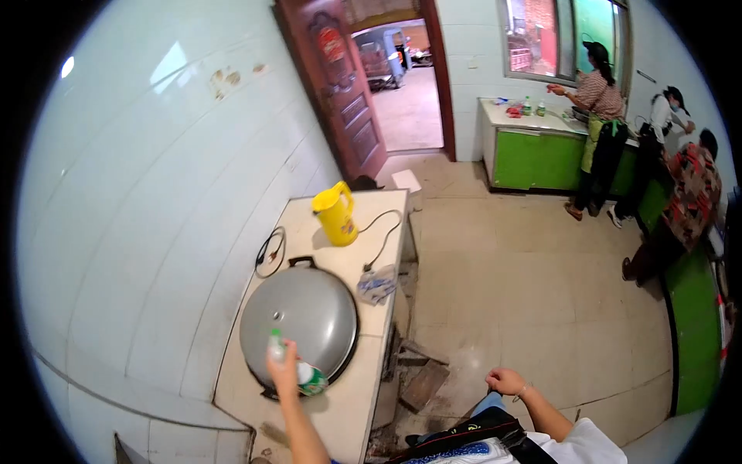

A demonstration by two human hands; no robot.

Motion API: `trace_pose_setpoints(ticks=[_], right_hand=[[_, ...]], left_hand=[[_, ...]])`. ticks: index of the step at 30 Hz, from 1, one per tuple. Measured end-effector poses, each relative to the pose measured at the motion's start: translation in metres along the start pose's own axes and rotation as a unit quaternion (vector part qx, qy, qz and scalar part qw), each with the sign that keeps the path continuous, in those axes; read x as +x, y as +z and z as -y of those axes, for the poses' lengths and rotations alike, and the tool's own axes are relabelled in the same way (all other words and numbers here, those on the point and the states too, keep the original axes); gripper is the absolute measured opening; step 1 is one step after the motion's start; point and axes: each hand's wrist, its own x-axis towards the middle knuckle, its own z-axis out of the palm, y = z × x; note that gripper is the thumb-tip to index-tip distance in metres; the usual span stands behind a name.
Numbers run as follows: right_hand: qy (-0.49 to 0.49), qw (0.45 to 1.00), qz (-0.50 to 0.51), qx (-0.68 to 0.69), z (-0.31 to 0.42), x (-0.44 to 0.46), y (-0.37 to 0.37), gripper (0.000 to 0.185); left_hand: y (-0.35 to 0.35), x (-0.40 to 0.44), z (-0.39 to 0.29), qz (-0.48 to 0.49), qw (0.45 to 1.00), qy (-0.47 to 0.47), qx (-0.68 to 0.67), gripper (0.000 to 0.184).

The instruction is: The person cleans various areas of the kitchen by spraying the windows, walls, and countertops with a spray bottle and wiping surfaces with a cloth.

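Observation:
My left hand [284,371] is wrapped round a clear plastic bottle [311,380] with a green cap and a green-and-white label. The bottle is tilted over the near part of a large grey domed lid [301,309], and my fingers hide its middle. Under the lid is a dark round electric pan, of which the rim and black handles show. My right hand [506,381] hangs over the floor beside my blue-clad leg, its fingers curled in with nothing visible in them.
A yellow kettle [335,216], a black cord [270,254] and a crumpled cloth [376,284] lie on the tiled counter [340,414]. Broken boards [425,385] lie beside it. Several people stand at the green cabinets [533,158]; a door [340,93] stands open.

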Motion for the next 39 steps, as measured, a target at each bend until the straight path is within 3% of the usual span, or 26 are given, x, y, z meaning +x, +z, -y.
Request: trace_pose_setpoints(ticks=[3, 4, 6, 9, 12, 16, 19, 21, 25, 29, 31, 36, 38, 39], right_hand=[[-0.025, 0.999, -0.029, -0.008, -0.018, 0.016, -0.051, 0.032], [-0.052, 0.998, -0.033, -0.016, -0.033, 0.024, -0.069, 0.032], [-0.046, 0.994, -0.012, 0.100, -0.041, 0.029, -0.114, 0.031], [-0.069, 0.988, -0.044, 0.133, -0.052, 0.035, -0.182, 0.028], [-0.081, 0.977, -0.120, 0.159, -0.047, 0.020, -0.244, 0.026], [-0.110, 0.967, -0.185, 0.138, -0.018, -0.002, -0.306, 0.030], [-0.137, 0.959, -0.219, 0.117, -0.009, 0.009, -0.333, 0.040], [-0.172, 0.944, -0.276, 0.048, 0.001, 0.023, -0.351, 0.058], [-0.180, 0.919, -0.348, -0.053, 0.005, 0.078, -0.378, 0.066], [-0.190, 0.913, -0.359, -0.012, 0.006, 0.157, -0.425, 0.066], [-0.200, 0.912, -0.359, 0.000, 0.009, 0.197, -0.445, 0.065], [-0.181, 0.911, -0.360, 0.087, 0.020, 0.298, -0.500, 0.060], [-0.172, 0.902, -0.381, 0.102, 0.008, 0.340, -0.518, 0.059], [-0.165, 0.891, -0.405, 0.121, 0.003, 0.357, -0.525, 0.057]], left_hand=[[0.118, -0.047, -0.021, 0.081, 0.992, -0.075, -0.056, 0.023], [0.152, -0.056, -0.008, 0.101, 0.991, -0.077, -0.051, 0.023], [0.226, -0.076, -0.003, 0.126, 0.991, -0.023, -0.023, 0.025], [0.325, -0.105, -0.015, 0.197, 0.977, -0.063, -0.059, 0.028], [0.409, -0.125, -0.036, 0.259, 0.966, 0.021, 0.007, 0.029], [0.507, -0.144, -0.075, 0.332, 0.941, 0.046, 0.043, 0.034], [0.571, -0.148, -0.071, 0.387, 0.919, 0.074, 0.037, 0.041], [0.609, -0.148, -0.077, 0.393, 0.900, 0.185, 0.040, 0.046], [0.672, -0.136, -0.101, 0.405, 0.896, 0.179, -0.012, 0.049], [0.741, -0.091, -0.089, 0.388, 0.903, 0.179, -0.053, 0.049], [0.770, -0.058, -0.085, 0.386, 0.907, 0.146, -0.080, 0.064], [0.842, 0.019, -0.089, 0.442, 0.882, 0.152, -0.063, 0.079], [0.868, 0.051, -0.094, 0.473, 0.853, 0.220, -0.030, 0.079], [0.875, 0.065, -0.100, 0.472, 0.855, 0.211, -0.026, 0.079]])
